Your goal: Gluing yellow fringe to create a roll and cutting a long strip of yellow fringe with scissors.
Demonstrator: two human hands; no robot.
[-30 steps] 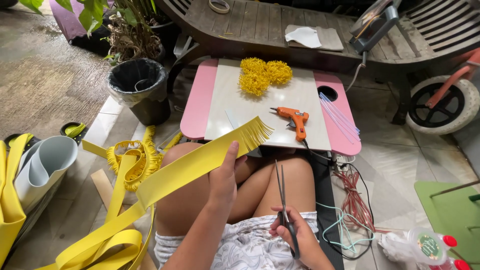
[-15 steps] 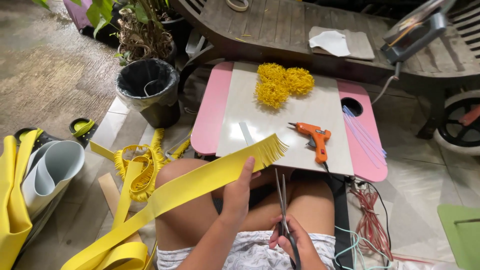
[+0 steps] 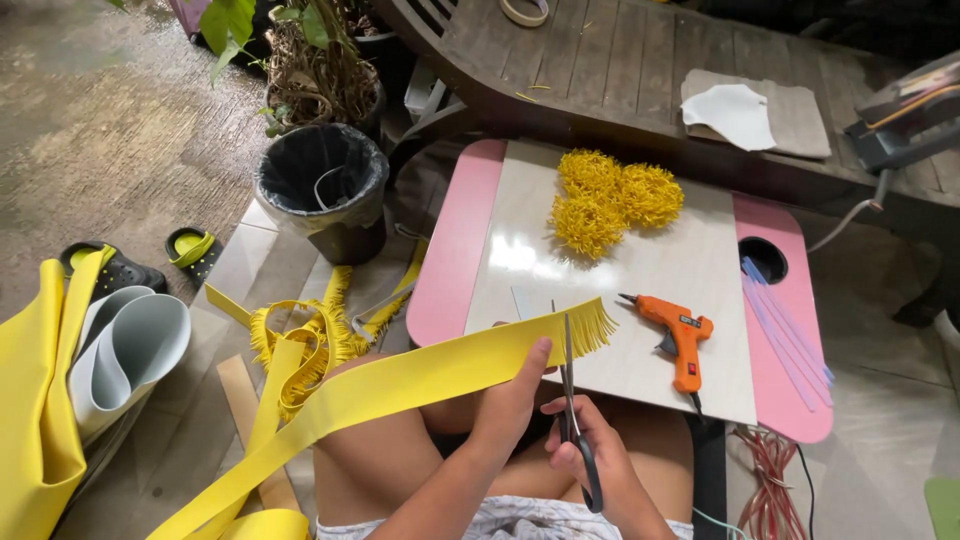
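Yellow foam strip (image 3: 400, 385) runs from near left up over the lap to the table (image 3: 640, 330) edge, fringed end at centre. Left hand (image 3: 515, 400) is pinched shut on the strip just behind the fringe. Right hand (image 3: 590, 450) is closed through the scissors (image 3: 572, 400) handles; the blades now stand at the strip's edge, closer than half a second ago, so another fringe cut looks underway. Orange glue gun (image 3: 675, 335) lies right, yellow pompoms (image 3: 610, 195) far. Blade gap hard to make out; strip's tail is cut off by the frame.
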